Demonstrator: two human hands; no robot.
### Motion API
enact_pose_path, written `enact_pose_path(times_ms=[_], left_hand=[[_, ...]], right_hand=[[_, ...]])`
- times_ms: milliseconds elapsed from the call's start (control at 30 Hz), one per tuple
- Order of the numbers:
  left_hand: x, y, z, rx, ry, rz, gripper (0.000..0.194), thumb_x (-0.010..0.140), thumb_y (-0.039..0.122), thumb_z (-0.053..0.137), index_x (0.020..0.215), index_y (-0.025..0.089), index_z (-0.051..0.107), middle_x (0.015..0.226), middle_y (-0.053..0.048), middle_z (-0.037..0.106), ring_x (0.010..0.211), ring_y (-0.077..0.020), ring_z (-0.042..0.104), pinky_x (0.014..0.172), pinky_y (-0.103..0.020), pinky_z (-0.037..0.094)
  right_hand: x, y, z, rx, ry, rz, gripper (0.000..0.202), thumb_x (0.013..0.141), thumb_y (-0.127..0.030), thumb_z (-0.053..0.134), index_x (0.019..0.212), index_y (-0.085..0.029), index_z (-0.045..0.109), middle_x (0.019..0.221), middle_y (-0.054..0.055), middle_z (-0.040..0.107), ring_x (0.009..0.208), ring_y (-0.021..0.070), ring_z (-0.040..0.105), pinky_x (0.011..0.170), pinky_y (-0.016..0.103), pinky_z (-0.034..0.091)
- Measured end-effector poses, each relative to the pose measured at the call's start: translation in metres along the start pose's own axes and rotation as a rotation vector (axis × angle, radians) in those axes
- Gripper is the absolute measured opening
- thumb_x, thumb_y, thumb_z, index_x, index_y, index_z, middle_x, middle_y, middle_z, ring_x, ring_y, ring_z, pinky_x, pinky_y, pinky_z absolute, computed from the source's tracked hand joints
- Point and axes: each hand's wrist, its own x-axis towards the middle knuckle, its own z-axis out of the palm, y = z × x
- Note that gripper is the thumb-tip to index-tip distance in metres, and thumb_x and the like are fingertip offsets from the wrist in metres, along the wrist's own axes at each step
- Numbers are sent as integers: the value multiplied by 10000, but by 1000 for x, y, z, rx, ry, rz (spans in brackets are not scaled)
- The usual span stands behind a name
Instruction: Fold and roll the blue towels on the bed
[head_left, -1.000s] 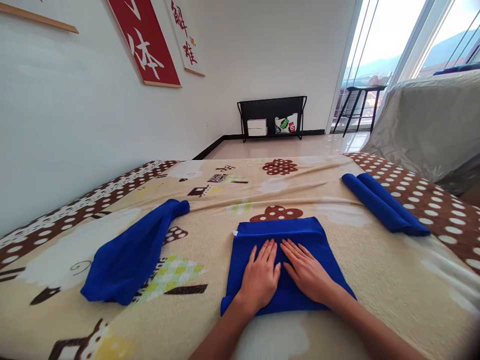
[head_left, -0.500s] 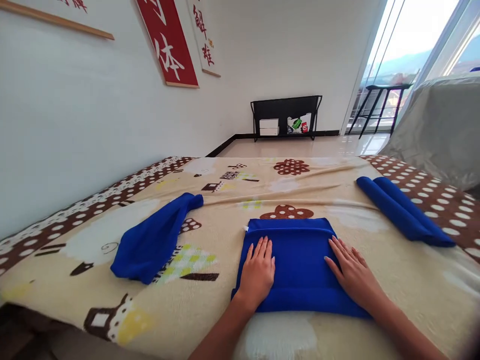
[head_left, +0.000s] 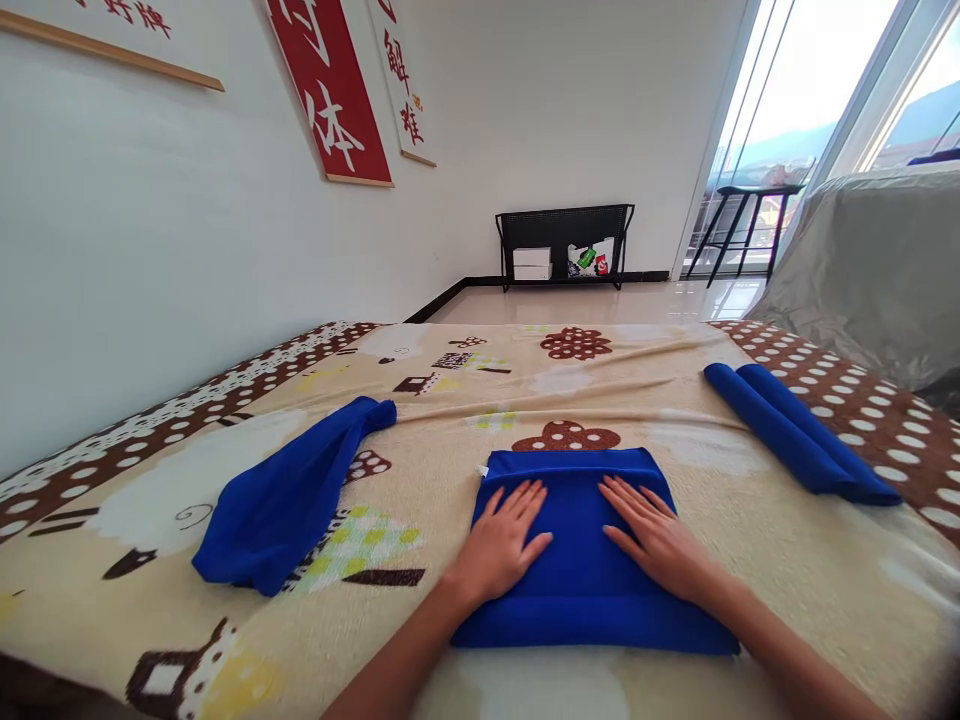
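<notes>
A blue cloth [head_left: 574,560] lies spread on the bed in front of me, folded over along its far and near edges, with a small white tag at its far left corner. My left hand [head_left: 504,540] rests flat on its left side, fingers stretched out. On the right side of the same cloth, my right hand [head_left: 651,530] also lies flat with its fingers extended. Neither hand grips anything. To the left is a crumpled blue cloth [head_left: 281,505]. A blue cloth rolled from two sides [head_left: 799,435] lies to the right.
A cream patterned blanket [head_left: 442,460] with brown polka-dot borders covers the bed. Beyond its far edge stand a low black rack [head_left: 564,240] and a dark stool [head_left: 742,225] by the window. Something under a plastic cover [head_left: 877,265] is at the right. A wall borders the left.
My right hand has slid inward to the left over the cloth. The left hand's fingers and thumb have spread wider. The view has shifted slightly; the other two cloths lie as before.
</notes>
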Motion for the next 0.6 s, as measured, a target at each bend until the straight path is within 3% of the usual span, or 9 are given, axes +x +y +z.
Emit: enact_pose_path(times_ms=[67,167,233,300,433,600], left_hand=[[-21,-23,-14,-33,48,-72,585,988,509,400,1517,267,333,1572,-67,375,1447,-235,351,1193,-478,259],[-32,-53,-34,-101,129,-154,428,973,476,448,1323,271,584,1372,-42,618,1262,-208,569,1092,-384,413],[-16,-67,-41,-136,219,-223,380,990,450,400,1160,234,661,1185,-52,705,1098,-194,649,972,-341,490],[12,-78,-39,-154,303,-284,364,980,434,404,1094,194,654,1060,-78,705,993,-211,656,892,-354,510],[59,-95,-22,-207,328,-270,222,864,383,581,961,195,649,918,-53,660,871,-207,625,827,-352,506],[67,-110,-11,-276,328,-269,153,854,343,568,875,205,628,856,-16,626,751,-157,587,730,-285,491]], right_hand=[[-19,35,-2,-36,75,92,666,974,-616,340,1543,-273,285,1581,38,299,1457,240,290,1204,512,221],[-30,77,-8,-3,227,222,609,940,-641,379,1409,-272,499,1465,48,503,1369,258,444,1158,489,299],[-16,91,-11,43,312,301,564,946,-630,351,1264,-236,599,1293,79,640,1228,263,568,1059,456,399],[9,97,-11,62,355,361,549,955,-615,316,1141,-205,630,1072,98,709,1023,260,648,912,422,469],[57,103,-5,61,358,395,456,916,-607,390,907,-214,621,762,52,674,769,245,637,726,372,448],[67,113,-1,84,347,367,345,914,-549,436,886,-245,598,707,-9,639,664,179,600,640,297,400]])
